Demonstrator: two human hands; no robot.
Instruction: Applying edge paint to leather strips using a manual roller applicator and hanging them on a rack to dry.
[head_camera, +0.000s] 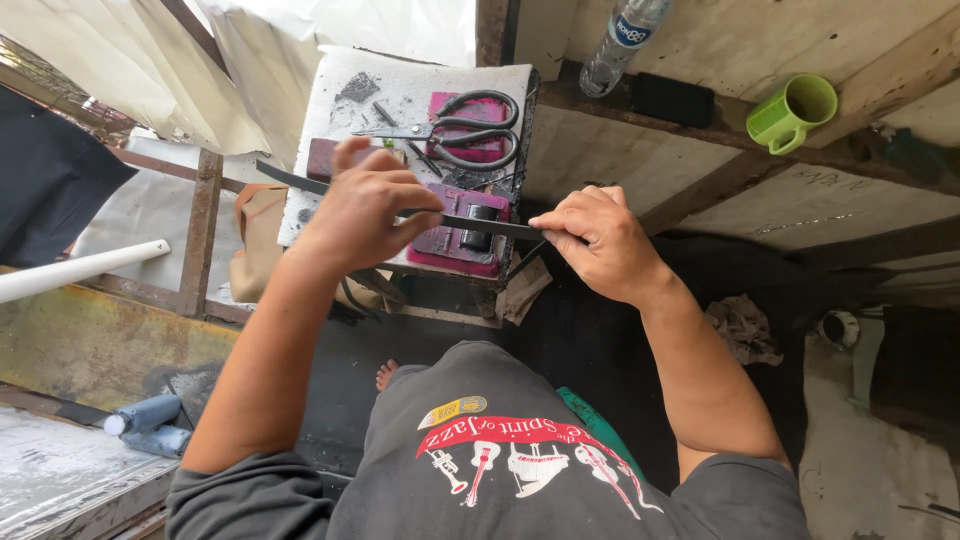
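Nearest, one grey shirt with a printed chest design, soft cotton, and one bare foot on the dark floor below. At lower left, two pale blue cylinders lying side by side.

Higher up, two bare hands, held apart. Left hand pinched shut on one long, thin, flat black strap; right hand closed on the same strap further along. Strap stretched level between them, just above the small stand, its far end running on past the left hand to the left.

On the stand: one white, dusty, rough top; two maroon slabs, flat and worn, one near and one far; one pair of large scissors with black looped handles, lying across the far slab; one dark brown block beside the left hand.

To the left, one white round pole, one rusty metal frame.

Furthest, on a rough wooden ledge: one clear plastic bottle, one flat black rectangular thing, one bright green mug with a handle, glossy.
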